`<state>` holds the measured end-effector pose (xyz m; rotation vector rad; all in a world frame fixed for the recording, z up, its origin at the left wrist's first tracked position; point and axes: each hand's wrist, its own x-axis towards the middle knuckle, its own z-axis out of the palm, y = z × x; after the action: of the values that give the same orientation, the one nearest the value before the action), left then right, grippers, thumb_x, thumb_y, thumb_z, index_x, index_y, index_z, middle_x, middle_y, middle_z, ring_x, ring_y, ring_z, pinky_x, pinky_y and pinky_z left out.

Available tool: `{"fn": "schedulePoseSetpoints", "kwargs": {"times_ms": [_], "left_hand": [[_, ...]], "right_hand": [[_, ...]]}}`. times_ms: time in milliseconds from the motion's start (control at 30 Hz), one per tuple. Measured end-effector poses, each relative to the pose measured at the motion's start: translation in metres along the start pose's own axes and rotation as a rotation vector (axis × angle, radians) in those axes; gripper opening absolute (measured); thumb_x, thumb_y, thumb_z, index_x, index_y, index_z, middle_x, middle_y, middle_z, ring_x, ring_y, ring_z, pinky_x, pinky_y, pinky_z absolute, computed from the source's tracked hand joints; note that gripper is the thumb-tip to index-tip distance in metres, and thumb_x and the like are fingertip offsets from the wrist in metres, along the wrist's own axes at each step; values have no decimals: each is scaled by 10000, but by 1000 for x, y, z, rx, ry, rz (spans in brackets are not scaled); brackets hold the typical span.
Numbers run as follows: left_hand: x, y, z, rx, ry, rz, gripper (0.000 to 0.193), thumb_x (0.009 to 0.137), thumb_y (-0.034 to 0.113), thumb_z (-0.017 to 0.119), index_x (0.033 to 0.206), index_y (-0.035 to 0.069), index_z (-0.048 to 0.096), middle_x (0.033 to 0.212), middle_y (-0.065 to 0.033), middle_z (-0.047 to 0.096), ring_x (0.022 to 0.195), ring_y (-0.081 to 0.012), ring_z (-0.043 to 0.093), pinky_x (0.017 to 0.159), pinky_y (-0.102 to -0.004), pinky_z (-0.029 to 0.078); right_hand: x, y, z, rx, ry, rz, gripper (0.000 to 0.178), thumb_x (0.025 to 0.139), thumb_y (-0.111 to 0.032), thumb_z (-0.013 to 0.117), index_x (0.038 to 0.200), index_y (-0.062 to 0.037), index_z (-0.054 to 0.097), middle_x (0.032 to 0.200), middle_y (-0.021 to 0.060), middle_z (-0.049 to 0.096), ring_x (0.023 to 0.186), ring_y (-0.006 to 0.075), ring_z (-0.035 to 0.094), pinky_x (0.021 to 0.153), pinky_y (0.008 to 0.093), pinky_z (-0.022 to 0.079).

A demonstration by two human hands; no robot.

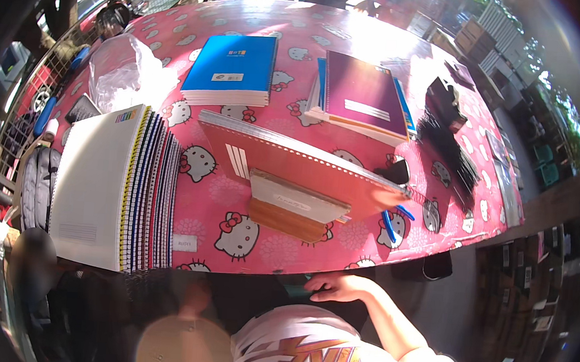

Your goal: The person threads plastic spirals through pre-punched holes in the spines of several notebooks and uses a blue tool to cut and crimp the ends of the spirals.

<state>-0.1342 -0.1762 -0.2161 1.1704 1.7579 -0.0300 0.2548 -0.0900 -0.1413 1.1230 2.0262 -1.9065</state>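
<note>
My right hand (340,287) rests over my lap just below the table's front edge. Its fingers are loosely bent and apart, with no object visible in them. Left of it, a dim skin-toned shape (194,297) lies in shadow; it may be my left hand, but its fingers cannot be made out. Above my right hand, on the table, a reddish spiral notebook (272,154) leans upright behind a wooden block (287,222) bearing a white label. Two blue pens (388,227) lie beside it. At the left, several spiral notebooks (98,188) form a thick row, white cover outward.
A pink patterned cloth covers the table (222,193). Farther back are a stack of blue notebooks (234,66), a stack topped with a purple notebook (363,92) and a clear plastic bag (122,75). Thin black strands (453,155) lie at right. A grey bag (37,187) sits at left.
</note>
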Motion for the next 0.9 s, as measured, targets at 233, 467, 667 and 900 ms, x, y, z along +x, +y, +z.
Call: {"fn": "schedulePoseSetpoints", "kwargs": {"times_ms": [233, 467, 667, 900], "left_hand": [[-97, 170, -75, -227, 114, 1168, 181, 826, 91, 689, 991, 19, 670, 899, -102, 694, 754, -233, 656, 685, -303, 514], [-92, 310, -100, 28, 883, 1724, 307, 798, 165, 703, 1094, 111, 642, 1054, -62, 643, 1041, -285, 597, 1016, -476, 377], [-79, 375, -88, 237, 686, 1734, 374, 770, 242, 743, 1101, 106, 636, 1031, -38, 644, 968, -236, 591, 894, -408, 420], [-75, 378, -81, 368, 754, 1642, 175, 811, 227, 697, 923, 110, 630, 819, -25, 582, 790, -233, 578, 718, -367, 450]], "right_hand": [[-72, -68, -36, 104, 309, -297, 290, 887, -239, 676, 1086, -30, 644, 973, 78, 689, 865, 151, 655, 736, 285, 510], [-62, -18, -109, -277, 1573, 255, 333, 845, -373, 704, 965, -64, 676, 757, 121, 668, 707, 167, 637, 626, 313, 473], [-37, 3, -175, -286, 1394, -67, 857, 650, -369, 807, 1356, -43, 448, 1379, 216, 435, 1285, 364, 404, 1083, 416, 331], [-30, 17, -178, -388, 1337, 120, 850, 586, -505, 818, 1271, -106, 511, 1420, 162, 360, 1324, 363, 300, 1100, 466, 270]]}}
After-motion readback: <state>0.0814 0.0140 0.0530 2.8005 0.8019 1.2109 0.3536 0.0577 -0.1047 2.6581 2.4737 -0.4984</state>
